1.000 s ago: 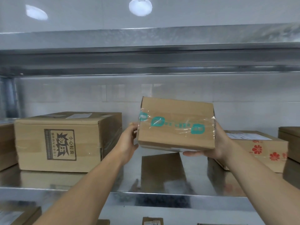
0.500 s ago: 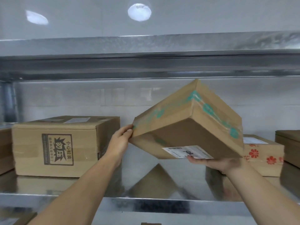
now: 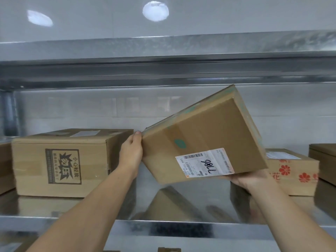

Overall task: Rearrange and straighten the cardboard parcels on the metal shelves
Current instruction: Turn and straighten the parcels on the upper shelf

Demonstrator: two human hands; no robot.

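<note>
The shiny metal shelf spans the whole view, its deck mirroring what is above it, and a second grey metal shelf runs overhead. On the left of the deck stands a large brown cardboard box with a black printed warning panel, square to the front edge. Held in the air above the bare middle of the deck, between that box and the ones to the right, is the flat brown cardboard parcel. It is tilted steeply, its broad face turned toward the camera and its upper corner rising toward the overhead shelf. Behind its lower right corner sits a low cardboard box printed with red flowers, and a plain brown box stands at the far right edge. The left hand grasps the parcel's left corner, thumb tip at the top of that corner and fingers wrapped behind. The right hand supports the lower right edge from beneath; its fingers are hidden behind the card, so their curl cannot be told. A white shipping label with black handwriting sits on the parcel's face, with a green oval mark just above it.
</note>
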